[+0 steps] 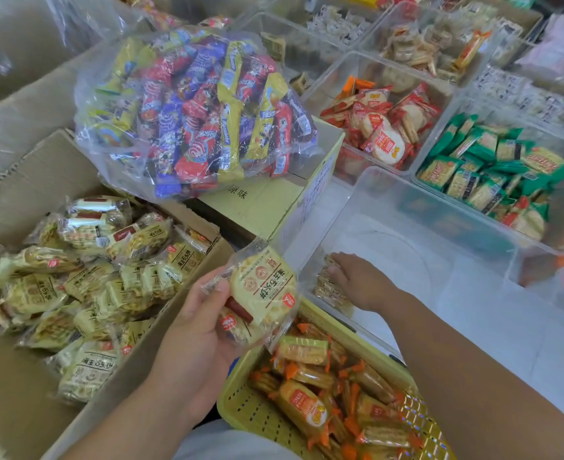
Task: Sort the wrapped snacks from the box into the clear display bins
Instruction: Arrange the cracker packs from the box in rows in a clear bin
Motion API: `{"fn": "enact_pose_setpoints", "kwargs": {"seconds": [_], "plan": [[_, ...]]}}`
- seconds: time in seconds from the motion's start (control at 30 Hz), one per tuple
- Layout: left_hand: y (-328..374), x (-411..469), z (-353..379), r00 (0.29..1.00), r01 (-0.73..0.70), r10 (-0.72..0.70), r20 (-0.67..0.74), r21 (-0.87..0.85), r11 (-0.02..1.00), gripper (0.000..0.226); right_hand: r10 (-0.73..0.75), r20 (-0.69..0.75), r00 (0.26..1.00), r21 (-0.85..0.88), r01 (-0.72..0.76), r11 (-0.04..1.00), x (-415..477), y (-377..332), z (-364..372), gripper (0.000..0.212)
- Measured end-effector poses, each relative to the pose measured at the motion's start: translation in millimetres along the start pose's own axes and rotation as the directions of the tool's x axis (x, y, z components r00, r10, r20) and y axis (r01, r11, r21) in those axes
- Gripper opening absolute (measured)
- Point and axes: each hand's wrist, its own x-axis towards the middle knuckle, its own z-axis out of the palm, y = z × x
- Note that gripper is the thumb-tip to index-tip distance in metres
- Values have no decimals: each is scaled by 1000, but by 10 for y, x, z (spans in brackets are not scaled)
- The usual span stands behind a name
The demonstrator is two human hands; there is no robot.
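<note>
A cardboard box [18, 386] at the left holds several pale yellow wrapped snacks [88, 287]. My left hand [194, 330] grips a small stack of the same yellow wrapped snacks [260, 293] above the gap between box and bin. My right hand [360, 280] reaches down inside a clear display bin [439, 247] and rests, fingers spread, on wrapped snacks [330, 290] stacked against the bin's near left wall. Most of that bin's floor is bare.
A yellow perforated basket [250, 413] of orange-wrapped crackers sits in front of me. A clear bag of colourful snack bars [194, 107] lies on a closed carton [267, 200]. Further clear bins hold red-wrapped rice crackers [383, 127], green packets [486, 171] and others behind.
</note>
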Motion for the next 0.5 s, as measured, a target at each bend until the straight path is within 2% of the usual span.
{"fn": "enact_pose_setpoints", "kwargs": {"seconds": [0.13,0.2,0.3,0.37,0.5], "plan": [[24,-45,13,1000,27,-27,14,-30,999,30,54,-12,998,4,-54,999,-59,-16,0,67],[40,-59,5,999,27,-26,28,-38,999,27,66,-32,997,52,-64,997,-130,-40,-16,68],[78,-60,-18,999,36,-35,34,-31,999,32,67,-77,995,25,-65,998,-311,-123,-69,65],[104,-64,-33,998,52,-51,47,-8,999,34,21,-120,993,63,-13,998,-493,-235,-120,62],[96,-75,-11,993,81,-83,78,21,996,28,-169,-279,945,163,221,962,-1000,-536,-200,49]]}}
